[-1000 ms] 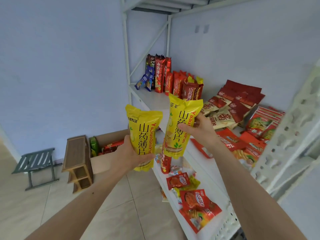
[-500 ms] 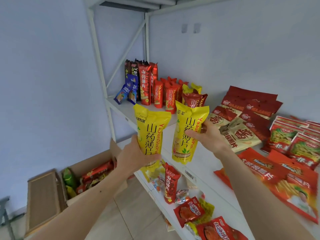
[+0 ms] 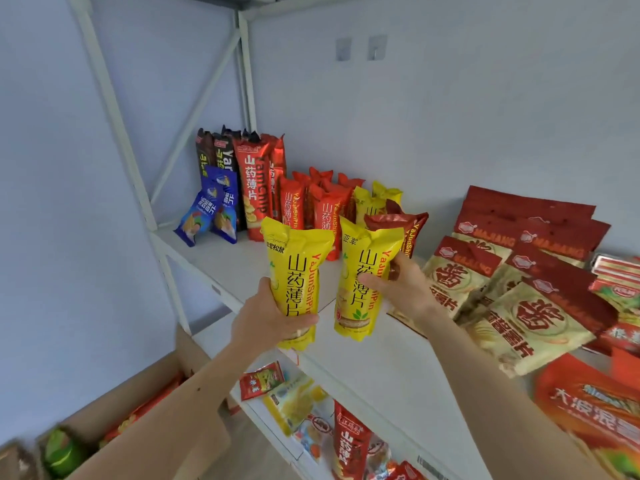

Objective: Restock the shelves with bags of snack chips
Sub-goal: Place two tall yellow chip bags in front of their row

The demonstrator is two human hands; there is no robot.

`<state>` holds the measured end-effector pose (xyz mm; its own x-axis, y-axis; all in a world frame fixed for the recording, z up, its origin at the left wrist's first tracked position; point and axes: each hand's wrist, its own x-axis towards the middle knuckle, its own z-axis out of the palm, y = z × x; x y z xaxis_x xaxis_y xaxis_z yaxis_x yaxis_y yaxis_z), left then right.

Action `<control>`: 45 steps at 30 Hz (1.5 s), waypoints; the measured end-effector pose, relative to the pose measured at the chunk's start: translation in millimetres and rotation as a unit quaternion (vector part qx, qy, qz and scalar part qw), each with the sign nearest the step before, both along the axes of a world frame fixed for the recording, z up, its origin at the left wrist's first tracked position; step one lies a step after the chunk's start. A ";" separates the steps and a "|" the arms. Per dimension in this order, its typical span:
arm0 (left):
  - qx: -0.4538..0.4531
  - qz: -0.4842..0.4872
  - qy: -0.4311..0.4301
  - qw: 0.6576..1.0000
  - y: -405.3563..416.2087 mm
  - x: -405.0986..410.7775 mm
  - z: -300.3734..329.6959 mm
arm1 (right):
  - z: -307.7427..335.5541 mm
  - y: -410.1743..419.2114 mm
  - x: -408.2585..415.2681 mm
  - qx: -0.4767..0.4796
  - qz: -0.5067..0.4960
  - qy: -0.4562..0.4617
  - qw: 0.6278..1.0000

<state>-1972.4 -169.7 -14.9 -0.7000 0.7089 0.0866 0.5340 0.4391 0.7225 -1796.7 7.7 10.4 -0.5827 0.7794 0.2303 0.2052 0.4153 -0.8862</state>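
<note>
My left hand (image 3: 266, 320) grips a tall yellow chip bag (image 3: 294, 271) by its lower part, upright over the front edge of the white shelf (image 3: 239, 261). My right hand (image 3: 401, 289) holds a second yellow chip bag (image 3: 363, 275) from the right side, just above the shelf board. Both bags stand side by side, slightly apart. Behind them on the shelf stand red chip bags (image 3: 325, 209), a tall red bag (image 3: 256, 188), two yellow bags (image 3: 377, 199) and a dark red bag (image 3: 405, 226).
Blue bags (image 3: 211, 213) lean at the shelf's back left by dark tall bags (image 3: 216, 154). Flat red and cream packs (image 3: 512, 292) cover the right side. A lower shelf (image 3: 263, 417) holds assorted snacks. An open cardboard box (image 3: 145, 393) with snacks sits on the floor.
The view has come closer to the shelf and both hands have carried the yellow bags forward, from in front of the shelf edge to over the board.
</note>
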 end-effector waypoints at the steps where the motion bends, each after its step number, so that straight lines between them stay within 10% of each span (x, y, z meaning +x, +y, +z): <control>1: -0.001 -0.004 0.000 1.000 10.3 -10.9 -0.4 | -2.3 7.7 -9.7 -0.004 -0.007 -0.002 1.000; 21: 0.011 -0.195 -0.056 0.979 175.1 -208.0 -39.0 | -42.2 76.4 -160.8 -0.041 -0.189 -0.042 0.980; 45: 0.011 -0.261 -0.065 0.963 210.8 -230.6 -61.1 | -119.2 85.0 -218.2 -0.079 -0.455 -0.068 0.884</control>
<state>-2203.0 41.1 -76.1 -0.2538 0.9664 0.0414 0.5826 0.1185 0.8040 -2014.9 92.7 -108.8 0.2887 0.9560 0.0520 0.4996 -0.1041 -0.8600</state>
